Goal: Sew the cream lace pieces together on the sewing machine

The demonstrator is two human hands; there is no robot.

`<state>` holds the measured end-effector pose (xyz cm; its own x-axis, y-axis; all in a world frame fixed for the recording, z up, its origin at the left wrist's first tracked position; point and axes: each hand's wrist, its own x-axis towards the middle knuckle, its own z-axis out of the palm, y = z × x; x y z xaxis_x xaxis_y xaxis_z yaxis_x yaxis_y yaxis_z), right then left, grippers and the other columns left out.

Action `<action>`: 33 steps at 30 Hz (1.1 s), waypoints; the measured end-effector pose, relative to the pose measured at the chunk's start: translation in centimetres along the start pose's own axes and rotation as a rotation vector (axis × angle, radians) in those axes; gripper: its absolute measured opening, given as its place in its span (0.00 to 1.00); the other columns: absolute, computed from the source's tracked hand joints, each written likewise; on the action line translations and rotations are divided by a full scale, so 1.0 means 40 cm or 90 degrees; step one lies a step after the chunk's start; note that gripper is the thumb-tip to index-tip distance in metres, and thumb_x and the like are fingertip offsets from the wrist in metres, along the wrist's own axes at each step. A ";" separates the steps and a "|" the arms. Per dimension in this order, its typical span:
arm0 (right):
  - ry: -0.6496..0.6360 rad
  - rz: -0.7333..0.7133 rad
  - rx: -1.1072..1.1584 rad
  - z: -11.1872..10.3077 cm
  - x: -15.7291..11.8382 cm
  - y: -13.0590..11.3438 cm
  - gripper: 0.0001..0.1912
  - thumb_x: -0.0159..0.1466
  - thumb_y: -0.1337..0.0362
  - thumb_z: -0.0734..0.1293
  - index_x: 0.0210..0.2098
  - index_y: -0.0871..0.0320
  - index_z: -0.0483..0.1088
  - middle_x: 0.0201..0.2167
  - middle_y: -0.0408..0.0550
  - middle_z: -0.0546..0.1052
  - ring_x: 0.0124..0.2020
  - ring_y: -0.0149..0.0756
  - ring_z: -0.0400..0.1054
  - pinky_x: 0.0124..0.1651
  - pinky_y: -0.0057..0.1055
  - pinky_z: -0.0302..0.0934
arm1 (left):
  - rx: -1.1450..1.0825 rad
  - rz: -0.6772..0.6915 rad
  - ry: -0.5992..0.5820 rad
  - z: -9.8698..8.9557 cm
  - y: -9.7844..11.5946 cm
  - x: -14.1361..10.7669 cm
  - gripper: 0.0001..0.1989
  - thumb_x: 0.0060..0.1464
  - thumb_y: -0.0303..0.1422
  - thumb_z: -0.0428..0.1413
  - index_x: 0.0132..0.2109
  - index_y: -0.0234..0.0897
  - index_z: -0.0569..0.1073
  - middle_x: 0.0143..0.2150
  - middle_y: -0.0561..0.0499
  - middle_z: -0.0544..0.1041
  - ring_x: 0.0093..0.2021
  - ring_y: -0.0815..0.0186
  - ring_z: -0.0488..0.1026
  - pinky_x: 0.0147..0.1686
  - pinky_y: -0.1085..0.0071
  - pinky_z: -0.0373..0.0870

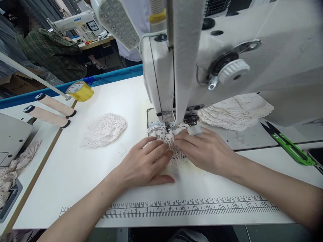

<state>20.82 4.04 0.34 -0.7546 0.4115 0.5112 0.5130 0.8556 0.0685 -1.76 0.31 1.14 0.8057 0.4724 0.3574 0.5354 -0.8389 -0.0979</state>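
Observation:
A piece of cream lace [179, 155] lies under the needle and presser foot [167, 127] of a white sewing machine [161, 84]. My left hand [148, 163] rests on the lace's left side, fingers bent and slightly apart, thumb stretched out over the table. On the other side, my right hand [202, 148] has its fingers closed at the lace's edge, close beside the presser foot; the fingertips are partly hidden. A white band [194, 130] wraps one right finger. To the left lies a small pile of lace pieces [106, 130].
Behind the needle sits a stack of lace pieces [237, 109]. Green thread snips [292, 146] lie at right. A yellow tape roll [80, 91] and thread cones [46, 116] stand at back left. A printed ruler [166, 209] runs along the front edge. A co-worker [50, 53] sits beyond.

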 end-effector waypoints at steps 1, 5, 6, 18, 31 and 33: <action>0.004 -0.004 0.017 -0.004 -0.002 -0.001 0.11 0.64 0.77 0.59 0.35 0.60 0.72 0.35 0.45 0.79 0.32 0.32 0.67 0.37 0.31 0.57 | -0.006 0.020 -0.002 -0.001 0.001 -0.002 0.18 0.61 0.44 0.54 0.47 0.32 0.73 0.46 0.42 0.79 0.47 0.58 0.75 0.50 0.60 0.71; 0.009 -0.003 0.122 -0.011 -0.007 -0.003 0.16 0.68 0.56 0.61 0.39 0.63 0.73 0.36 0.50 0.78 0.31 0.35 0.67 0.35 0.34 0.59 | 0.018 -0.032 0.049 0.011 0.010 0.000 0.04 0.61 0.24 0.51 0.41 0.33 0.71 0.38 0.47 0.79 0.39 0.64 0.76 0.38 0.69 0.74; 0.004 0.002 0.137 -0.009 -0.007 -0.003 0.23 0.68 0.49 0.60 0.41 0.64 0.72 0.37 0.52 0.78 0.32 0.37 0.68 0.35 0.35 0.59 | 0.003 -0.066 0.070 0.014 0.013 0.003 0.05 0.61 0.23 0.51 0.42 0.33 0.70 0.37 0.48 0.79 0.37 0.65 0.76 0.35 0.70 0.74; 0.077 -0.052 0.003 0.004 -0.002 -0.009 0.10 0.65 0.76 0.64 0.37 0.59 0.76 0.36 0.43 0.81 0.39 0.32 0.73 0.48 0.32 0.61 | 0.052 -0.121 0.027 0.030 0.016 -0.001 0.19 0.57 0.26 0.52 0.55 0.26 0.72 0.55 0.41 0.76 0.56 0.53 0.72 0.48 0.58 0.76; 0.048 -0.060 0.001 0.002 -0.007 -0.010 0.12 0.67 0.75 0.61 0.39 0.60 0.76 0.38 0.44 0.82 0.41 0.33 0.74 0.52 0.36 0.62 | 0.091 -0.105 0.031 0.032 0.014 -0.001 0.16 0.60 0.26 0.50 0.52 0.26 0.74 0.52 0.39 0.78 0.54 0.55 0.75 0.54 0.57 0.75; 0.046 -0.062 -0.002 0.002 -0.008 -0.008 0.11 0.67 0.75 0.62 0.39 0.60 0.76 0.38 0.45 0.82 0.41 0.33 0.74 0.52 0.37 0.63 | 0.091 -0.107 0.030 0.033 0.014 -0.002 0.17 0.60 0.26 0.50 0.53 0.26 0.74 0.52 0.39 0.78 0.54 0.55 0.75 0.54 0.57 0.74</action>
<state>20.84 3.66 0.08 -0.7690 0.3026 0.5630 0.4401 0.8895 0.1229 -1.16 0.16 -0.16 0.6908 0.5869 0.4224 0.6948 -0.7004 -0.1632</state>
